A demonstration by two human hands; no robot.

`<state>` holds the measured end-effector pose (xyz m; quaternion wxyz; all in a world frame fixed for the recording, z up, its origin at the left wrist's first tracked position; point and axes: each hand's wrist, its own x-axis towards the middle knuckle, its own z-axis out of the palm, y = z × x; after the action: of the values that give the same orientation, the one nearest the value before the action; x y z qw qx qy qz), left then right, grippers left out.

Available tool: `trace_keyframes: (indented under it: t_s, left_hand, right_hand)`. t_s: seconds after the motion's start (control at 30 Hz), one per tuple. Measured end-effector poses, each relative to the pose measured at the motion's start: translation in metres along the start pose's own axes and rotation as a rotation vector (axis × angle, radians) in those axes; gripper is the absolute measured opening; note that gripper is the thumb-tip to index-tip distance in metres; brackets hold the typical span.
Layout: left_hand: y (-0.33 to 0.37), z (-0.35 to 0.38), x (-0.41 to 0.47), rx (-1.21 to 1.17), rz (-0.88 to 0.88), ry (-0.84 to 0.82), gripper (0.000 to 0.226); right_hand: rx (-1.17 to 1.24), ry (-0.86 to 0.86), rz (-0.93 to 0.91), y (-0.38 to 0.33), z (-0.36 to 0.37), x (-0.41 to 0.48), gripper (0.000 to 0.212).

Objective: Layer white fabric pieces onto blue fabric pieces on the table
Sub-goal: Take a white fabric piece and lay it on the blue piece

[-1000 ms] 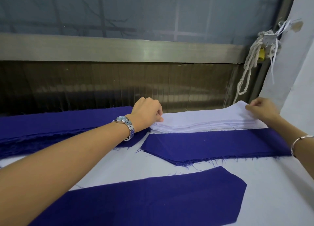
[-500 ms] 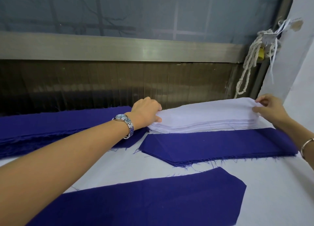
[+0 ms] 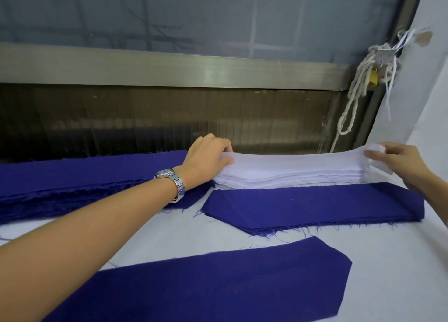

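Observation:
A stack of white fabric pieces (image 3: pixel 291 178) lies at the back of the table. My left hand (image 3: pixel 207 158) pinches the left end of the top white piece (image 3: pixel 291 161), and my right hand (image 3: pixel 397 163) pinches its right end. Both ends are lifted off the stack and the middle sags. In front of the white stack sits a stack of blue fabric pieces (image 3: pixel 315 207). A single blue piece (image 3: pixel 206 285) lies flat nearest me.
A long pile of blue fabric (image 3: pixel 72 183) runs along the back left. Behind the table (image 3: pixel 400 273) are a metal rail (image 3: pixel 169 67) and a dark panel. A knotted white rope (image 3: pixel 356 96) hangs at the right by a white wall (image 3: pixel 431 91).
Both hands have raised the ends of the top white piece higher off the stack. My right hand moved up and to the right with its end.

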<state>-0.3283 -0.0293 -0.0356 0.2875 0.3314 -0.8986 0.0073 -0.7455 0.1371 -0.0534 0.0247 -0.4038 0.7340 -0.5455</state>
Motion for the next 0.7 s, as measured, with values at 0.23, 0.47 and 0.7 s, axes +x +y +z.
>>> trace_keyframes:
  t_s: [0.23,0.47,0.7]
  left_hand:
    - [-0.01,-0.046,-0.028,-0.335,-0.052,0.113,0.014]
    - [-0.034,-0.093,-0.069,-0.444,-0.227,0.103,0.023]
    - [-0.068,-0.135,-0.139,-0.549,-0.466,0.0,0.018]
  right_hand:
    - [0.17,-0.057,0.059,-0.021,-0.015,-0.007,0.033]
    - [0.096,-0.308,0.102,-0.049,-0.009,-0.026,0.039]
    - [0.159,-0.622,0.163,-0.084,0.006,-0.068,0.035]
